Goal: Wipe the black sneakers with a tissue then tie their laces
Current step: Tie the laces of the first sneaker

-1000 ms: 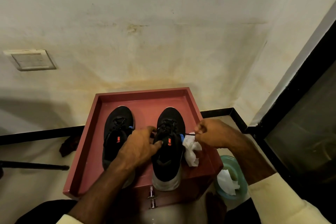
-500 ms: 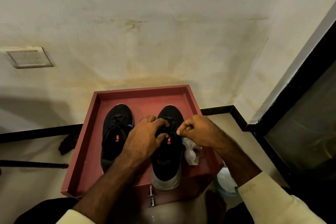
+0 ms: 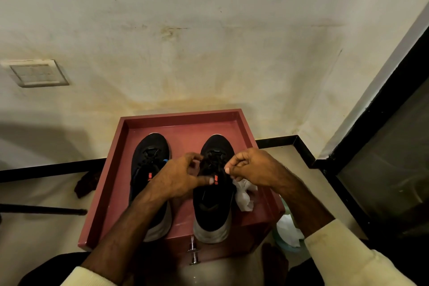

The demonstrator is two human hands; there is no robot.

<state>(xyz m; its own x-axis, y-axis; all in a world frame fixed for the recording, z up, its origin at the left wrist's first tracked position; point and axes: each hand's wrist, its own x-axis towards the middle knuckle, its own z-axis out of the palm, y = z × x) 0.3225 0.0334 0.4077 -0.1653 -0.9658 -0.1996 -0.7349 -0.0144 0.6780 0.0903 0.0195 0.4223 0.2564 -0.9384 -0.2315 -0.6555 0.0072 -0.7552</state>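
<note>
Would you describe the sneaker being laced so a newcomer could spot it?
Find the red tray against the wall. Pick its right sneaker, not the left sneaker: the left hand and right hand are at its laces, and a crumpled white tissue lies beside it.

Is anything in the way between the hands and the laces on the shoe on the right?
Nothing visible is. The left hand and right hand both pinch at the laces of the right sneaker. The crumpled tissue lies beside that shoe on the red tray, below the right hand, not between.
</note>
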